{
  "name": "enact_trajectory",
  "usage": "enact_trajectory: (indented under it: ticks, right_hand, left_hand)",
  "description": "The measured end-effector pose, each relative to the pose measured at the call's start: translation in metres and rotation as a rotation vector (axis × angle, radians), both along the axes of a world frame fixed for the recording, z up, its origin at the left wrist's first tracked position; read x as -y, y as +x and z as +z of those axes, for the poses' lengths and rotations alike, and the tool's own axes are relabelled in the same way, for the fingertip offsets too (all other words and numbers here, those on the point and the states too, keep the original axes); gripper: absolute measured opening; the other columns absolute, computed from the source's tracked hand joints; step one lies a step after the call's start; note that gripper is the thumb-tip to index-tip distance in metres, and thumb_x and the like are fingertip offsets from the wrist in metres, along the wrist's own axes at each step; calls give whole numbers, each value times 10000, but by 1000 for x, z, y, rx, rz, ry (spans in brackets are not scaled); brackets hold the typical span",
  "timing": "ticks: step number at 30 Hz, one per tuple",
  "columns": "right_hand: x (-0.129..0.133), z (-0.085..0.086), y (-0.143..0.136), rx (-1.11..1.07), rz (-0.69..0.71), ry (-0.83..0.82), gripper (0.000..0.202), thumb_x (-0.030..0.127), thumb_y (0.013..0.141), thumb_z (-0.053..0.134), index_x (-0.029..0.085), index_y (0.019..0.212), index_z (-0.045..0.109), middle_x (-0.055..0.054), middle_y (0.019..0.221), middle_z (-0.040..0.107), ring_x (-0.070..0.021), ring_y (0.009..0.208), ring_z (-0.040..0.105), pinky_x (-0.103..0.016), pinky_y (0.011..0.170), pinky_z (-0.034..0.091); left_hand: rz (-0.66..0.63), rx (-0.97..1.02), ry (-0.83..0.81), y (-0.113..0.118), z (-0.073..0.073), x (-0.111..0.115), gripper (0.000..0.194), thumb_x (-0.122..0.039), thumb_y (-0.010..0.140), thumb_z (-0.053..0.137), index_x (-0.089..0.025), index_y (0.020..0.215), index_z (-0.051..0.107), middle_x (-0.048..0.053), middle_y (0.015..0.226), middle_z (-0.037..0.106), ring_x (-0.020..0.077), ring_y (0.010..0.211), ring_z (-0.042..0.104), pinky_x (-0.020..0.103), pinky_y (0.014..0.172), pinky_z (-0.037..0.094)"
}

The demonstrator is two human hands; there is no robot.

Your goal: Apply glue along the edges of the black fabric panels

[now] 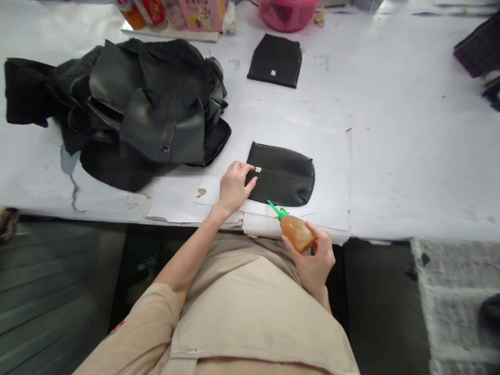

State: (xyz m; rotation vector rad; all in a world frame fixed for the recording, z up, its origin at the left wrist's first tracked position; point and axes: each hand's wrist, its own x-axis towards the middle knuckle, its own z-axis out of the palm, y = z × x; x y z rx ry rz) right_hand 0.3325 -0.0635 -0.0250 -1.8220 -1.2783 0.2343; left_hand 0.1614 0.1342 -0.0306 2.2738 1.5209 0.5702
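Observation:
A black leather piece (pixel 285 179) with a rounded right end lies flat on the white table. My left hand (pixel 234 185) rests at its left edge, thumb and fingers apart, fingertips beside a small pale tag (pixel 258 170). In my right hand (pixel 317 258) is an amber squeeze bottle (pixel 297 233) with a green nozzle, its tip close to the lower edge of the leather. A second black piece (pixel 275 61) with a small pale tag lies farther back.
A large heap of black leather pieces (pixel 156 104) covers the left of the white table (pixel 390 172). Behind stand a pink basin (pixel 288 13), a pink box (pixel 201 14) and jars. A dark object (pixel 479 46) is at the far right.

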Motion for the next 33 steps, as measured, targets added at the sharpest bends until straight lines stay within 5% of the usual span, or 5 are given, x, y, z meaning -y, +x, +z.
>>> enact_trajectory:
  ticks: [4,11,33]
  right_hand:
    - [-4,2,-2,8,21,-1,588,325,713,863,219,1230,603,-68,1081,666,-234,963,659,-393,853,575]
    - [-12,5,-8,21,61,-2,577,321,725,855,228,1233,596,-68,1093,668,-232,973,662,-385,853,574]
    - [-48,4,-33,-17,238,-18,528,298,769,813,236,1237,576,-74,1096,637,-233,1014,631,-388,860,563]
  left_hand:
    - [120,-103,-70,-20,-4,4,233,-294,891,639,-198,1101,608,53,967,669,214,874,634,306,775,454]
    - [114,-155,-144,-23,-3,4,145,-353,901,635,-216,855,641,18,771,711,197,707,648,298,629,370]
    - [167,-118,-262,-23,-9,0,176,-351,905,593,-218,830,680,19,767,743,198,732,680,286,631,385]
